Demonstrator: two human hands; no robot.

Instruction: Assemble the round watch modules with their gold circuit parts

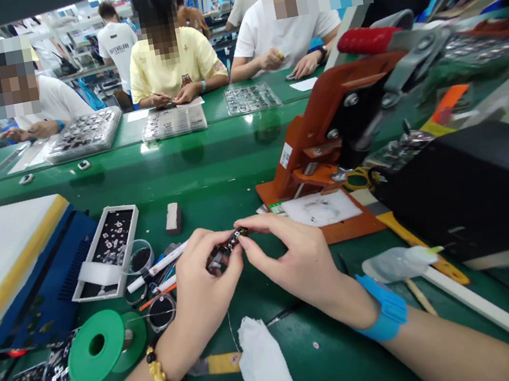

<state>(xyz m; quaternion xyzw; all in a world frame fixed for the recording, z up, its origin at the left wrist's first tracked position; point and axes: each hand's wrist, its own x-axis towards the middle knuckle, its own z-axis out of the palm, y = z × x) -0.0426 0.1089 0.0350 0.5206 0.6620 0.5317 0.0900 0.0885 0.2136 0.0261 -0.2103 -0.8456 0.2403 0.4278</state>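
Both hands meet over the middle of the green bench. My left hand (205, 266) has its fingers closed around a small dark electronic part (236, 238) with metallic bits on it. Thumb and forefinger of my right hand (289, 251) pinch the far end of the same part. My fingers cover much of it, so its exact kind does not show. Beneath the hands lies a crumpled white cloth (266, 366). Pens (159, 266) lie to the left of my left hand, and an orange lever press (316, 120) stands beyond my right hand.
A white tray of tiny parts (134, 221), a green spool (82, 355) and a blue box (68, 249) are at left. A clear bottle (393, 264) and a black sheet (471, 191) lie at right. Co-workers sit across the bench behind parts trays (173, 122).
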